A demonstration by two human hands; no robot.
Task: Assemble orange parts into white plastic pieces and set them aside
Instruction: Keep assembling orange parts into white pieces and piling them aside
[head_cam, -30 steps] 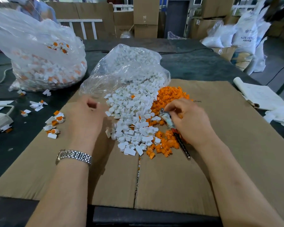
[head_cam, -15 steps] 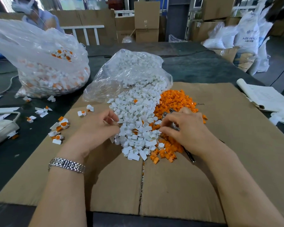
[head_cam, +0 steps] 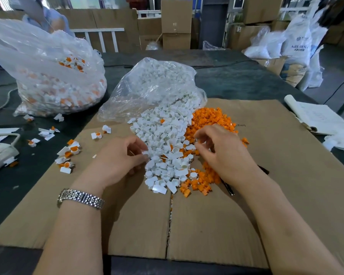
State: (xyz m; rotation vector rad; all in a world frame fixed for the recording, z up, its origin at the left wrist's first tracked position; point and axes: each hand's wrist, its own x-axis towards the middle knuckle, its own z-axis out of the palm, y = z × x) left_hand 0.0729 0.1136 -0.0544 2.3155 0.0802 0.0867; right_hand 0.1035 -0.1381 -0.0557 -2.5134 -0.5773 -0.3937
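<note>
At frame centre, the left hand (head_cam: 119,157) pinches a white piece (head_cam: 145,153) at the edge of the white pile (head_cam: 163,147) — the right hand (head_cam: 222,151), fingers curled, picks among the orange parts (head_cam: 211,118) just right of it; what it holds I cannot tell.

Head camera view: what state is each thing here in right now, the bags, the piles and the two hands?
Bag of white pieces: lying open, spilling onto the cardboard.
Bag of assembled parts: bulging, resting on the dark table.
White pile: loose heap.
Orange pile: loose heap touching the white one.
Finished pieces: scattered at the left.
Left hand: fingers curled at the white pile's edge; hold unclear.
Right hand: fingers curled over the orange parts; hold unclear.
</note>
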